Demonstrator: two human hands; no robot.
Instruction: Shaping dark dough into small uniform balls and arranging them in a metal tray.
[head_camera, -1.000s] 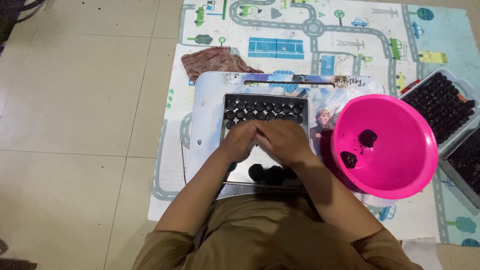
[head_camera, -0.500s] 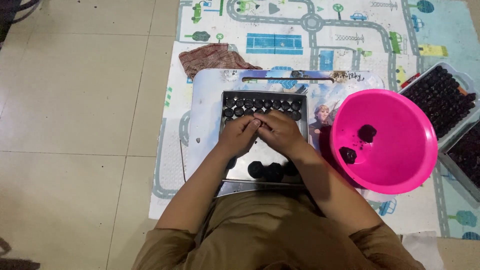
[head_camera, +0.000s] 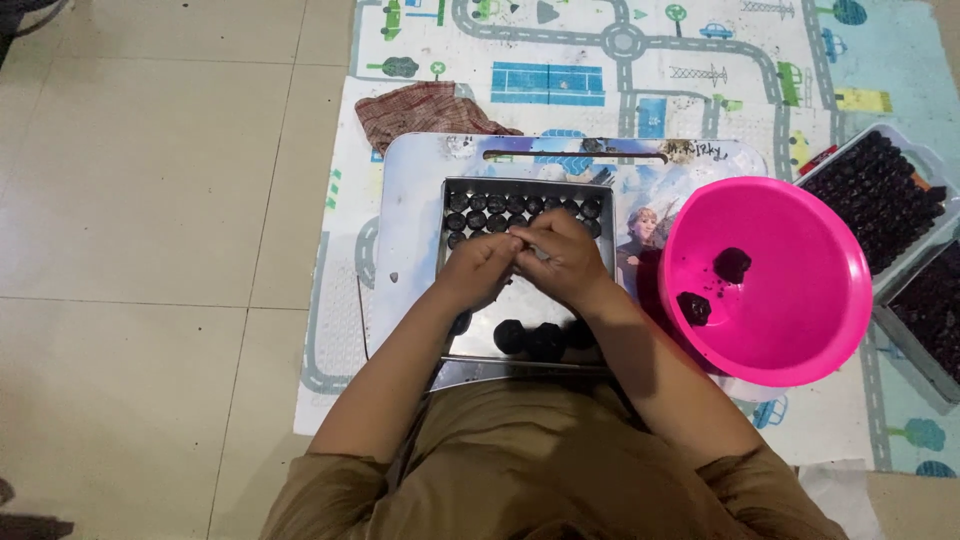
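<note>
Both hands meet over the metal tray (head_camera: 600, 262) — left hand (head_camera: 480, 268) and right hand (head_camera: 565, 262) with fingers curled together, fingertips touching (what they pinch is too small to tell). Dark round pieces (head_camera: 500, 210) fill the tray's far rows.

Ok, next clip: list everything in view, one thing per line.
metal tray: one, silver, on the lap board, under the hands
small dark balls: rows, too many to count, far end of the tray
larger dark lumps: a few, near end of the tray
pink bowl: one, right of the tray, two dark lumps inside
lap board: one, pale, printed
checked cloth: one, red-brown, beyond the board
clear containers: two, far right, full of dark pieces
road play mat: one, on the tiled floor
left hand, right hand: together over the tray
</note>
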